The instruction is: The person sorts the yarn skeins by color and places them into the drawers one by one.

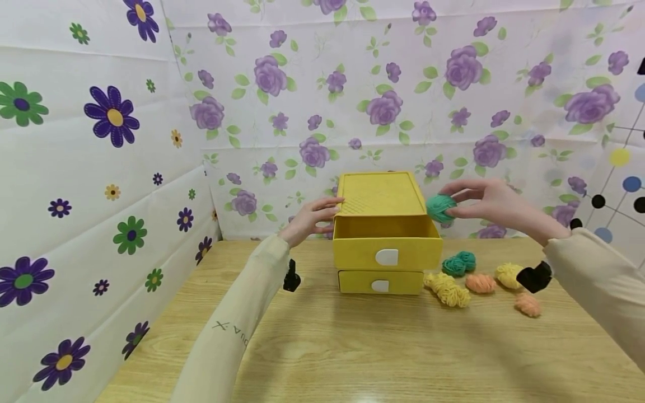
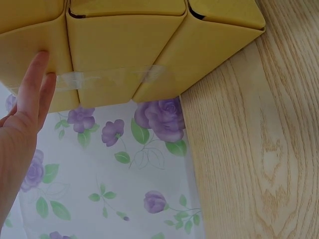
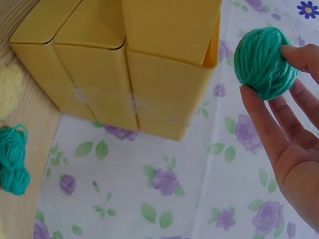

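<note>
A yellow drawer box (image 1: 381, 193) stands on the table, its upper drawer (image 1: 363, 254) pulled out and the lower drawer (image 1: 353, 282) pushed in. My left hand (image 1: 313, 218) is at the box's upper left side. In the left wrist view, its nearly straight fingers (image 2: 34, 82) touch the yellow side wall. To the right of the box, my right hand (image 1: 484, 198) pinches a green yarn ball (image 1: 440, 207) between thumb and fingertips, raised above the table. The right wrist view shows this yarn ball (image 3: 264, 62) apart from the box wall.
Right of the box, the wooden table (image 1: 383, 347) bears a green yarn bundle (image 1: 458, 263), yellow yarn skeins (image 1: 447, 290) and orange yarn bundles (image 1: 481, 283). Behind it hangs a flowered cloth (image 1: 302, 84); another flowered sheet (image 1: 75, 184) closes off the left side.
</note>
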A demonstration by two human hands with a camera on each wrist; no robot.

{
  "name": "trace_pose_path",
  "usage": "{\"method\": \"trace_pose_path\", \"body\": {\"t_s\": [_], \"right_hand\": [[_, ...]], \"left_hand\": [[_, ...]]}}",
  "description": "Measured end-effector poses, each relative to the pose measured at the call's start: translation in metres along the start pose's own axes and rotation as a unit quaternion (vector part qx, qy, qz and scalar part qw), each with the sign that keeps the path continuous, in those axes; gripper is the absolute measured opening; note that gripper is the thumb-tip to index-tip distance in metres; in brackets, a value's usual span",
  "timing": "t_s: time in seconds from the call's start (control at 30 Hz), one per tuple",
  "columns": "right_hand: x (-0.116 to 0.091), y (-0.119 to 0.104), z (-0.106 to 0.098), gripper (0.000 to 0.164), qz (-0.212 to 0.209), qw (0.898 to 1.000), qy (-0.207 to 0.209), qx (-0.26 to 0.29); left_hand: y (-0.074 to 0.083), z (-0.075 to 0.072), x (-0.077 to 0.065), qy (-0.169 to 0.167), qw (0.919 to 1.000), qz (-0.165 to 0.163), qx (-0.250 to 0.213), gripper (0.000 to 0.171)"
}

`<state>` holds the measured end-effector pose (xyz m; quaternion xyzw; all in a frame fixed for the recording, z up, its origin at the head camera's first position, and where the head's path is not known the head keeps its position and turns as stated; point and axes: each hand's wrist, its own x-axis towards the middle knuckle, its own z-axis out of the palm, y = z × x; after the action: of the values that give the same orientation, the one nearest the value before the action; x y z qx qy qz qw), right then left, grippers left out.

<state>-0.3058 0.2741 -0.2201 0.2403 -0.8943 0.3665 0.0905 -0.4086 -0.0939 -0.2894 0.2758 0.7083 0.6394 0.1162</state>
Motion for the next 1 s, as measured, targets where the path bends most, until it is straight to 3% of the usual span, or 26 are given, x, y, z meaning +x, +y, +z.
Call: {"method": "trace_pose_path", "body": {"t_s": [0.23,0.47,0.67,1.0], "right_hand": [[0.019,-0.018,0.014,0.040,-0.028,0.999,-0.008,0.018],[0.033,-0.034,0.024,0.037,-0.048,0.999,-0.022,-0.010],[0.044,-0.046,0.034,0.034,-0.075,0.996,-0.039,-0.003],[0.064,-0.058,0.056,0.031,-0.128,0.989,-0.068,0.024]], "left_hand": [[0.001,0.000,0.000,0.001,1.0000,0.003,-0.006,0.041],[0.012,0.004,-0.007,-0.013,0.9999,-0.005,-0.006,0.044],[0.002,0.001,0.000,-0.002,1.0000,0.000,-0.004,0.040],[0.019,0.007,-0.011,-0.027,0.9995,-0.007,-0.016,0.046]]}}
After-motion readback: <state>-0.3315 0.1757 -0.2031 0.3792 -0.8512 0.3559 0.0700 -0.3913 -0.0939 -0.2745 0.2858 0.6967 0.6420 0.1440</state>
